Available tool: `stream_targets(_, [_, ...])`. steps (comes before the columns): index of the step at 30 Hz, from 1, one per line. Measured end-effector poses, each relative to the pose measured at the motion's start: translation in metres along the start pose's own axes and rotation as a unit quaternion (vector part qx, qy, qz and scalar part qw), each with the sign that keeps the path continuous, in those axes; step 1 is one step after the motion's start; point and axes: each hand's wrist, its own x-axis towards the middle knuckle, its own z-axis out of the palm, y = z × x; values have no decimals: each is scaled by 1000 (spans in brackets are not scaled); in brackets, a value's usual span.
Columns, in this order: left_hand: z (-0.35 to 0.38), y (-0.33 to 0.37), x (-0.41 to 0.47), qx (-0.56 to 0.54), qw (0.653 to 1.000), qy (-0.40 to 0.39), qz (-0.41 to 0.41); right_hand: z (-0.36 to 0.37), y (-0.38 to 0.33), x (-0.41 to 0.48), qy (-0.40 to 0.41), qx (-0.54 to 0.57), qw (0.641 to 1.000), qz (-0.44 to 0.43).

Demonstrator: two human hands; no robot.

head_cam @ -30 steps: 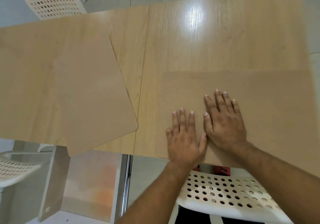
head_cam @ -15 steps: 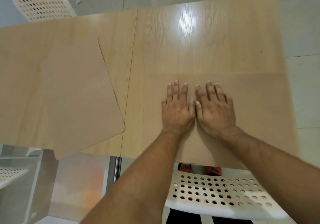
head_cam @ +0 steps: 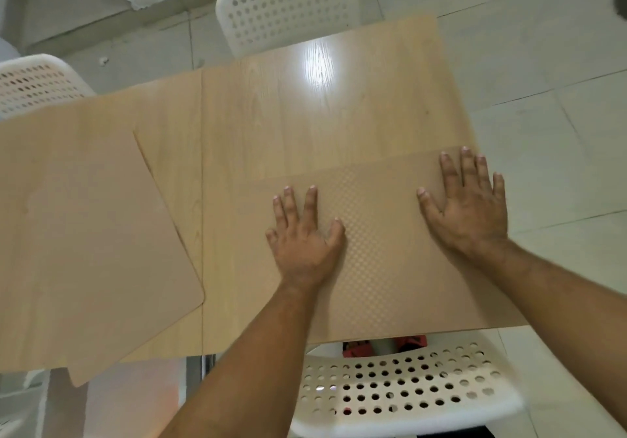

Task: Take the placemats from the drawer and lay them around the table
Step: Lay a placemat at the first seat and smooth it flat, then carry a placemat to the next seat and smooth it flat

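Note:
A tan placemat point(head_cam: 383, 251) with a fine woven pattern lies flat at the near right end of the light wood table point(head_cam: 305, 115). My left hand point(head_cam: 302, 237) rests palm down on its left part, fingers spread. My right hand point(head_cam: 468, 207) presses flat on its far right corner, fingers spread, at the table's right edge. Neither hand grips anything. A second tan placemat point(head_cam: 84, 240) lies skewed on the left part of the table, its near corner hanging over the front edge.
A white perforated chair point(head_cam: 400, 390) stands directly below me at the near edge. Another white chair point(head_cam: 288, 6) is across the table, a third point(head_cam: 34, 81) at the far left. Pale tiled floor point(head_cam: 556, 81) lies right of the table.
My hands, side by side at the mat's middle before, have slid apart: the left stays left of centre, the right has gone to the far right corner. The view has tilted.

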Motion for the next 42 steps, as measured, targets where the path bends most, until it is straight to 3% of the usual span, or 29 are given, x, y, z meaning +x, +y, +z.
stream_targets(10, [0, 5, 0, 14, 1000, 10, 6, -5, 0, -4, -4, 5, 1000, -26])
stream_targets(14, [-10, 6, -7, -8, 1000, 30, -1, -10, -37, -32, -26, 34, 992, -115])
stream_targets(18, [-27, -13, -39, -59, 994, 73, -57, -13, -98, -63, -71, 105, 971, -205])
stream_targets(26, [-67, -148, -125, -77, 967, 157, -185, -11, -225, -140, -148, 98, 920, -349])
stream_targets(32, [-103, -268, -170, -54, 961, 124, -241, 11, -323, -196, -178, 53, 893, -410])
stream_targets(36, [-119, -350, -185, 11, 969, 77, -234, 34, -381, -235, -194, 41, 882, -427])
stream_targets(42, [-133, -436, -171, 43, 990, -1, -137, 72, -433, -267, -200, -22, 882, -427])
